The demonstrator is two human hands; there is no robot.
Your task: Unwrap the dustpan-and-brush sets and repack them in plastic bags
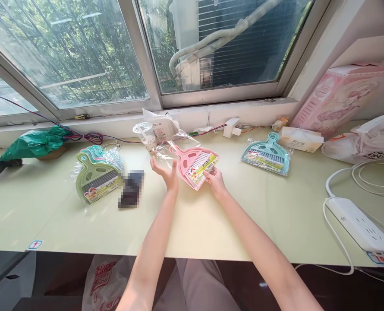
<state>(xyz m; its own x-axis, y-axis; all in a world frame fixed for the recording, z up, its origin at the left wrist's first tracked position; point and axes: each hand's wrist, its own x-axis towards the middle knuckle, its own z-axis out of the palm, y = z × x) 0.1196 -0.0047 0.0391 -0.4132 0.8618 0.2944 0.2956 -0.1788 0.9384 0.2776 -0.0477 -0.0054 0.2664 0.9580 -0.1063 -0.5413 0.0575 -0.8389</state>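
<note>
My right hand (215, 180) grips the lower right edge of a pink dustpan and brush set (192, 160), its fingers closed on the printed card label. The set is tilted above the table, handle pointing away to the upper left. To its left my left hand (166, 173) is open, thumb and fingers spread. Clear plastic wrap (164, 150) lies behind the left hand and beside the pink handle; whether the fingers touch it I cannot tell. A stack of wrapped dustpan sets (96, 181), green in front, leans at the left. A blue wrapped dustpan set (268, 156) lies at the right.
A blurred dark flat object (131, 189) lies left of my left arm. Behind stand a clear cup (146, 136) and a white adapter (231, 128). A power strip (362, 222) with cables, a tissue box (301, 139) and a pink box (344, 97) are at the right.
</note>
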